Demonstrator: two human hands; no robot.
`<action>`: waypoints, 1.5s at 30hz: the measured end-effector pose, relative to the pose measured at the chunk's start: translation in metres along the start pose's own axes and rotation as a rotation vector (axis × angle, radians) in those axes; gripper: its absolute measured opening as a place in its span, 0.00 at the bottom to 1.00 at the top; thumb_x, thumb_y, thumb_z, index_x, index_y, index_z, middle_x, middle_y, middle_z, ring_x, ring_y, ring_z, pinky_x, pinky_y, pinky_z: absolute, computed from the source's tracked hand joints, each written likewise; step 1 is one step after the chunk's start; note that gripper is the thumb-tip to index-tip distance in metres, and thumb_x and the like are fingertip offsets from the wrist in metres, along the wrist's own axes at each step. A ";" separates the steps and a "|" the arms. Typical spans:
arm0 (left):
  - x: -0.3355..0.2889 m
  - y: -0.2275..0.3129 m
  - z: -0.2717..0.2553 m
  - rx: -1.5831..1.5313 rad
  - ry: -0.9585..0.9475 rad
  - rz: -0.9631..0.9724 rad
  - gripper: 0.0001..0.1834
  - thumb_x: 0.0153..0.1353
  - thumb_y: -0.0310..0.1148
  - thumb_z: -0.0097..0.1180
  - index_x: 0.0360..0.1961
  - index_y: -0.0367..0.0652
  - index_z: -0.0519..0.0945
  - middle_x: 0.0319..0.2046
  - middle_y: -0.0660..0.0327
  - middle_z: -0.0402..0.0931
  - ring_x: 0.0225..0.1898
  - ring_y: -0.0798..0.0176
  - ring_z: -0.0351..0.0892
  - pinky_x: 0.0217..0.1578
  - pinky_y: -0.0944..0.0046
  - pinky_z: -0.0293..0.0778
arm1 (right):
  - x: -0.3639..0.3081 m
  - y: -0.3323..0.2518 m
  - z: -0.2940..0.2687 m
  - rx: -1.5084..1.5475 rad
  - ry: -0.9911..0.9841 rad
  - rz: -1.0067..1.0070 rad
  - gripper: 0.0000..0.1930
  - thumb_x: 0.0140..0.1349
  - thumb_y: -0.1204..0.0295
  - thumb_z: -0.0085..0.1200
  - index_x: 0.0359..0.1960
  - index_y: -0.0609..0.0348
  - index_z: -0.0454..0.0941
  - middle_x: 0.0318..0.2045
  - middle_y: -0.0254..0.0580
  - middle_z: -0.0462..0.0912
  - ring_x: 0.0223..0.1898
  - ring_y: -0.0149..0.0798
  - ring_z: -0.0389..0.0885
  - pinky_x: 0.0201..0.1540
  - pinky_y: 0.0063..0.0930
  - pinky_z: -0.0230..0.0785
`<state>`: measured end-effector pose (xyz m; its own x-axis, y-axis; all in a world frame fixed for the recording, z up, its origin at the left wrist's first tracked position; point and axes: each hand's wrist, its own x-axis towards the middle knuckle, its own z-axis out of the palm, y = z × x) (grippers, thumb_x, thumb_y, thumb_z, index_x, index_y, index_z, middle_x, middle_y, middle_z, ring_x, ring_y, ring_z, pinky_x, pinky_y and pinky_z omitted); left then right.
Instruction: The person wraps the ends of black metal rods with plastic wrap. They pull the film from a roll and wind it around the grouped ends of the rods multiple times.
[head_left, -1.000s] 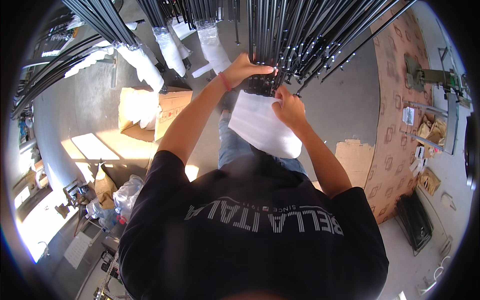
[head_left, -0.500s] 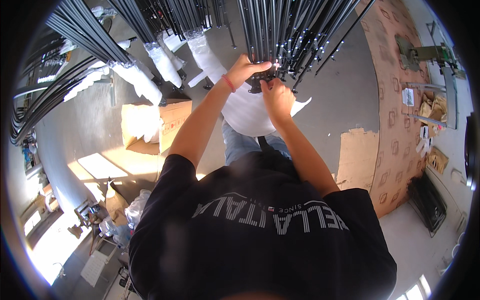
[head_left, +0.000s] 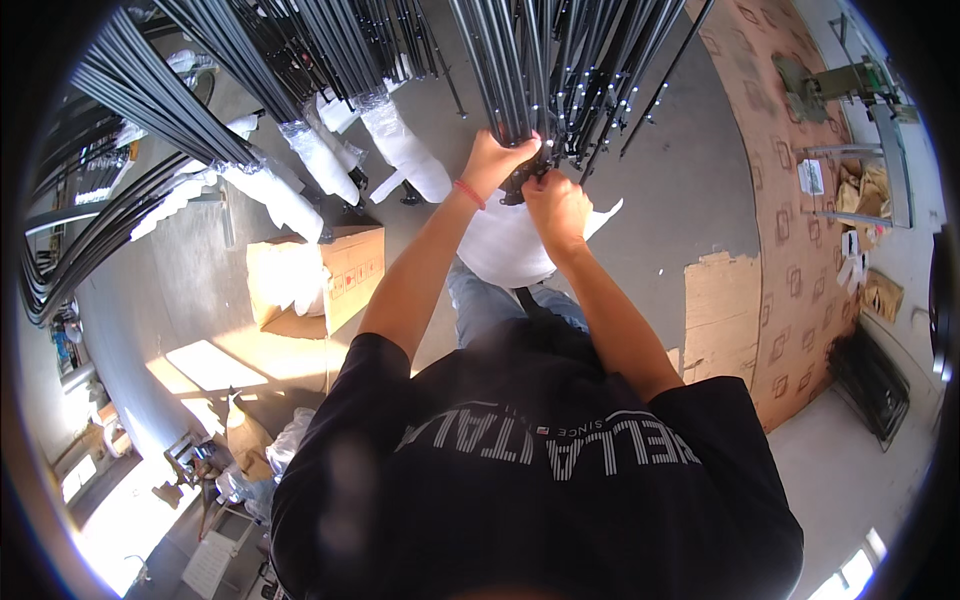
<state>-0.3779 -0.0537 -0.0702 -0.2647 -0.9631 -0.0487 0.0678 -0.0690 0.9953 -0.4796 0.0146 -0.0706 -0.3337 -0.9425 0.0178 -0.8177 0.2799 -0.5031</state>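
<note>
Long black metal rods (head_left: 512,85) hang in a bundle before me, their lower ends between my hands. Around the left side of that bundle wraps my left hand (head_left: 497,163), its thumb laid across the front and a red bracelet at the wrist. My right hand (head_left: 558,205) is closed at the rods' lower right end, fingers curled and pressed against the tips. Beneath both hands a white foam sheet (head_left: 495,245) spreads in front of my legs. More loose black rods (head_left: 610,75) with small shiny fittings hang just to the right.
Several other rod bundles hang at the left, their ends in white wrap (head_left: 405,150). An open cardboard box (head_left: 355,270) stands on the floor at left. Flat cardboard (head_left: 720,310) and a brown patterned sheet (head_left: 785,250) lie at right, beside a green machine (head_left: 800,88).
The view has shifted, so the scene sits slightly lower in the picture. My left hand stays around the bundle; my right hand has curled tighter near the rod ends.
</note>
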 end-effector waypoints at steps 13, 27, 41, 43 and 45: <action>0.002 -0.001 0.007 -0.172 0.054 0.074 0.03 0.46 0.23 0.55 0.22 0.35 0.73 0.19 0.63 0.74 0.25 0.74 0.73 0.27 0.72 0.71 | 0.003 -0.023 -0.004 0.138 0.000 -0.036 0.12 0.46 0.65 0.48 0.14 0.60 0.73 0.16 0.53 0.75 0.20 0.55 0.75 0.28 0.44 0.69; 0.001 -0.007 -0.027 -0.203 -0.293 -0.149 0.07 0.54 0.31 0.52 0.34 0.41 0.72 0.29 0.64 0.73 0.35 0.70 0.72 0.38 0.70 0.67 | 0.000 0.004 -0.011 0.001 -0.079 -0.282 0.09 0.47 0.66 0.49 0.18 0.57 0.69 0.14 0.49 0.75 0.18 0.52 0.75 0.23 0.42 0.68; -0.001 -0.025 -0.031 -0.803 -0.632 -0.257 0.15 0.58 0.41 0.41 0.31 0.38 0.71 0.59 0.47 0.51 0.61 0.52 0.51 0.60 0.55 0.44 | 0.014 0.027 -0.011 0.041 -0.072 -0.403 0.09 0.50 0.65 0.50 0.21 0.56 0.67 0.12 0.47 0.74 0.15 0.50 0.74 0.19 0.41 0.67; -0.001 -0.021 -0.028 -0.826 -0.670 -0.273 0.16 0.58 0.43 0.42 0.30 0.39 0.70 0.60 0.46 0.49 0.62 0.51 0.48 0.60 0.53 0.42 | 0.012 0.025 -0.013 0.069 -0.045 -0.368 0.10 0.51 0.64 0.50 0.21 0.56 0.67 0.12 0.46 0.74 0.15 0.50 0.74 0.19 0.40 0.66; 0.002 -0.017 -0.025 -0.759 -0.662 -0.239 0.16 0.57 0.42 0.43 0.32 0.39 0.71 0.60 0.46 0.49 0.61 0.51 0.48 0.60 0.53 0.42 | 0.000 0.022 -0.018 0.115 0.020 -0.301 0.11 0.52 0.63 0.50 0.21 0.56 0.67 0.12 0.46 0.74 0.15 0.51 0.74 0.19 0.40 0.66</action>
<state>-0.3554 -0.0613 -0.0896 -0.8114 -0.5826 0.0467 0.4722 -0.6065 0.6397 -0.5064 0.0243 -0.0657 -0.0945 -0.9759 0.1969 -0.8229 -0.0347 -0.5671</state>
